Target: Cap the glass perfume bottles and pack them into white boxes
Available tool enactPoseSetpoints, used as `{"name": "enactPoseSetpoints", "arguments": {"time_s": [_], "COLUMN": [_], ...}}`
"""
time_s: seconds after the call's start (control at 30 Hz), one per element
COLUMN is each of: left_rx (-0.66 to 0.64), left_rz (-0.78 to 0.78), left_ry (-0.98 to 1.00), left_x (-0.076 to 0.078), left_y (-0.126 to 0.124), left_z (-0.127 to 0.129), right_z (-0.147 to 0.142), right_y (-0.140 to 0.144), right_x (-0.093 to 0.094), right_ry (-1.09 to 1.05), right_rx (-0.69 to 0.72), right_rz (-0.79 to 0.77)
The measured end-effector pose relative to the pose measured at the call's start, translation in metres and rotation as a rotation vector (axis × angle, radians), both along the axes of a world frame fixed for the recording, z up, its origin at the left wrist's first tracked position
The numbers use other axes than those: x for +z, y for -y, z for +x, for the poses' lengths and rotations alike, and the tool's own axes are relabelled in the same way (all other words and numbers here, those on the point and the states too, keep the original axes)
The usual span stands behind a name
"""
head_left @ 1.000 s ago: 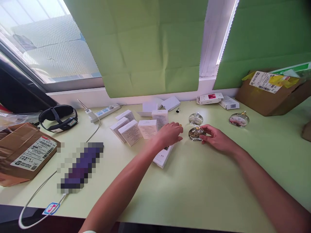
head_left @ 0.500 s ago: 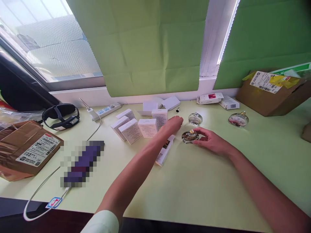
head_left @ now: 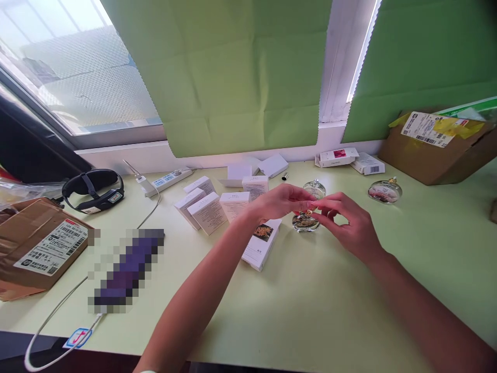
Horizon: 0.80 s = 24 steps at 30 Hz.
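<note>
- Round clear glass perfume bottle with a gold neck (head_left: pixel 305 221) is now lying on the pale green tabletop (head_left: pixel 318 300), just in front of the person, between both hands; half a second ago it was at much the same spot, a full second ago it was standing a little further right.
- Left hand (head_left: pixel 280 201) is coming in from the white boxes, where it was reaching half a second ago; its fingertips are now pinching at the bottle's gold top. What, if anything, it is carrying between them is too small to tell.
- Right hand (head_left: pixel 351 224) is lifting off the bottle's side and curling its fingers toward the same gold top; it is half closed, touching the neck rather than gripping the body.
- Judgement: work is shifting from placing the bottle to handling its cap or nozzle.
- A flat white carton with a flower picture (head_left: pixel 261 243) is lying just left of the bottle.
- A cluster of small white printed boxes (head_left: pixel 212 210) is standing behind it.
- Two more round glass bottles are sitting further back (head_left: pixel 315 189) and well apart to the right (head_left: pixel 382 190).
- Brown cardboard parcels (head_left: pixel 438 150) (head_left: pixel 37 248), a white power strip (head_left: pixel 166 180) and a black headband device (head_left: pixel 93 189) are lying around the edges; green paper blinds (head_left: pixel 233 77) are covering the window.
</note>
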<state>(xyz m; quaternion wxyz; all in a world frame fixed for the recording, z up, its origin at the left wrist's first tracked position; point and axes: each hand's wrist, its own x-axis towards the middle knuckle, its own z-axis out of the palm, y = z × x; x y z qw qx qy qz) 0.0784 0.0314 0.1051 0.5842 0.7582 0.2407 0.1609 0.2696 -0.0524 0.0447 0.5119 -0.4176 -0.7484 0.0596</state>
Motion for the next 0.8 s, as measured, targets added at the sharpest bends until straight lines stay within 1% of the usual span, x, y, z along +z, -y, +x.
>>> {"name": "enactPoseSetpoints", "arguments": {"time_s": [0.13,0.2,0.27,0.33,0.43,0.5,0.6,0.67,0.73,0.8], "left_rx": [-0.035,-0.026,-0.011,0.016,0.077,0.064,-0.018,-0.046,-0.053,-0.050], "left_rz": [-0.061,-0.068,-0.049,0.043,0.317,0.464,0.567,0.625,0.656,0.640], "left_ry": [0.046,0.056,0.036,-0.024,-0.206,-0.365,-0.576,-0.666,-0.701,-0.700], "left_x": [-0.004,-0.004,-0.003,-0.001,-0.001,-0.003,-0.008,-0.010,-0.011,-0.011], "left_y": [-0.002,-0.003,-0.003,-0.003,-0.002,-0.001,0.002,0.005,0.007,0.009], "left_z": [0.003,0.003,0.003,0.000,-0.003,-0.004,0.001,0.005,0.008,0.011], "right_z": [0.004,0.005,0.006,0.006,0.008,0.011,0.016,0.020,0.023,0.025], "right_y": [-0.004,-0.005,-0.005,-0.005,-0.006,-0.007,-0.010,-0.012,-0.013,-0.013], "right_x": [-0.005,-0.006,-0.006,-0.005,-0.004,-0.004,-0.005,-0.006,-0.007,-0.007], "right_ry": [-0.012,-0.011,-0.035,-0.099,-0.199,-0.218,-0.193,-0.163,-0.134,-0.114], "right_rx": [-0.045,-0.063,-0.073,-0.069,-0.039,-0.022,-0.010,-0.009,-0.013,-0.015], "right_rz": [0.143,0.161,0.130,0.055,-0.093,-0.172,-0.235,-0.251,-0.266,-0.291]}}
